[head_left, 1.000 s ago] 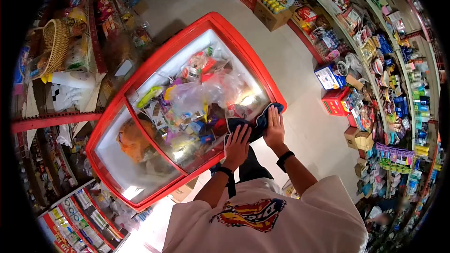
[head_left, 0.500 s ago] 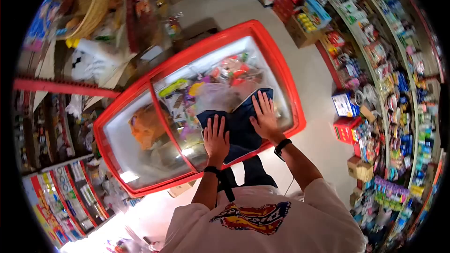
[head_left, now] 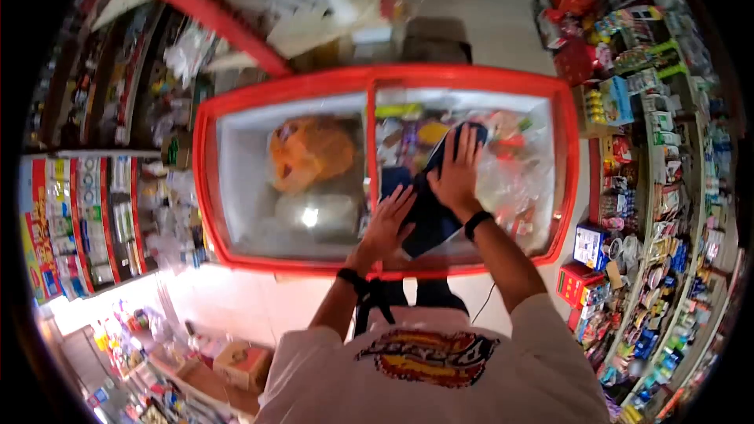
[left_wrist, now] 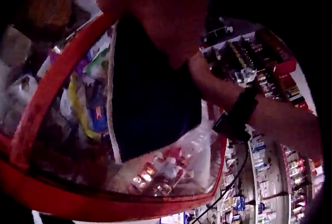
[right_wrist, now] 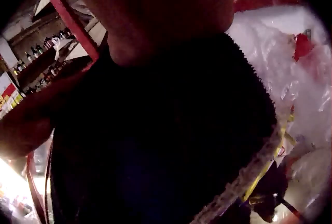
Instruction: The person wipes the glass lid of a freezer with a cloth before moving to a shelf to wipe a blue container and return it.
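A dark navy cloth (head_left: 428, 224) with a pale stitched edge lies spread on the glass top of a red-rimmed chest freezer (head_left: 487, 77). My right hand (head_left: 458, 174) rests flat on its upper part, fingers straight and pointing away from me. Lower and to the left, my left hand (head_left: 385, 224) presses on the cloth's left end beside the red middle bar (head_left: 371, 141), its fingers extended. The left wrist view shows the cloth (left_wrist: 155, 94) hanging wide below the palm. In the right wrist view the dark cloth (right_wrist: 166, 130) fills the middle and the fingertips are hidden.
Under the glass, an orange bag (head_left: 310, 153) lies in the left half and clear plastic packaging (head_left: 514, 180) in the right. Stocked shelves (head_left: 660, 188) line the right side, with a red box (head_left: 580, 284) before them. A red shelf beam (head_left: 212, 12) overhangs the back left.
Both hands have slid the cloth from the freezer's right front corner leftward over the glass to the middle bar. The head view has turned, so the freezer now lies nearly straight across.
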The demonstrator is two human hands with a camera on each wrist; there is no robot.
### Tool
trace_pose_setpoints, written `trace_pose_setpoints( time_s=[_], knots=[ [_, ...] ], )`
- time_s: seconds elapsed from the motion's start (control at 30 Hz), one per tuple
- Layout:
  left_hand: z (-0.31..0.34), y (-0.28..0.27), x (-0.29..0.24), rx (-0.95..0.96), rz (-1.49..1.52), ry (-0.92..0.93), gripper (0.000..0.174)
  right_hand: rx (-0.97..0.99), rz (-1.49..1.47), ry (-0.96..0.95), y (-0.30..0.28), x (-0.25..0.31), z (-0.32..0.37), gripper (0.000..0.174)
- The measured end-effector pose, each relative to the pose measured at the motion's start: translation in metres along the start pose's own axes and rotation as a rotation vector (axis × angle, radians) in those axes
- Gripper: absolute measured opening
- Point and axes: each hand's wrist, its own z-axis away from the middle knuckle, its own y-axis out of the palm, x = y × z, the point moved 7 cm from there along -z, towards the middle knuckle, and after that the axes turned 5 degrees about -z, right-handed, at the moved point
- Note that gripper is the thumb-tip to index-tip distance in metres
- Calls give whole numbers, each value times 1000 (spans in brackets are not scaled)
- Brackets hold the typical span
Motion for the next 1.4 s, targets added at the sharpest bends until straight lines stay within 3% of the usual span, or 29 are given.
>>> trace_pose_setpoints(
  time_s=[0.13, 0.17, 0.2, 0.27, 0.4, 0.5, 0.6, 0.67, 0.7, 0.73, 0.83, 0.9, 0.97, 1.03, 1.2, 1.27, 1.4],
  knots=[
    [55, -22, 28, -59, 357, 27, 55, -21, -12, 22, 4, -2, -2, 100],
    [72, -37, 31, -147, 467, -57, 44, -19, -15, 18, 4, -2, -2, 100],
    [88, -45, 37, -147, 471, -87, 44, -16, -20, 16, 3, -1, -1, 100],
    [120, -50, 72, 45, 604, -332, 37, -40, 5, -35, 1, 0, 0, 94],
    [160, -99, 102, -22, 392, -333, 32, -33, 67, -27, 6, 4, 0, 92],
    [179, -104, 130, -120, 383, -397, 34, -64, 78, -4, 8, 0, 3, 93],
    [162, -114, 105, -333, 358, -368, 35, 22, 233, 55, 27, 8, 4, 94],
    [138, -93, 81, -304, 328, -294, 32, 295, 387, 140, 21, 33, 2, 94],
    [123, -74, 66, -170, 454, -395, 33, 310, 411, 145, 26, 40, 7, 93],
    [104, -69, 39, -270, 294, -170, 36, 225, 357, 105, 15, 60, 13, 88],
    [58, -9, -5, -151, 306, -119, 55, 58, 359, -10, 8, 80, 28, 82],
    [32, 9, -19, -208, 230, -89, 58, 43, 141, -31, -8, 90, 36, 74],
    [14, 26, -14, -245, 167, -72, 68, 51, 13, -57, 13, 62, 50, 72],
    [1, 17, -14, -235, 136, -112, 67, 42, -192, -72, 16, 55, 51, 65],
    [-48, -5, 15, -308, 26, -191, 66, 3, -128, 3, 11, 65, 38, 63],
    [-66, -20, 19, -275, -34, -170, 64, -4, -20, 127, 20, 59, 28, 65],
    [-101, -23, 30, -345, -37, -239, 67, 2, -40, 113, 18, 49, -3, 65]
  ],
)
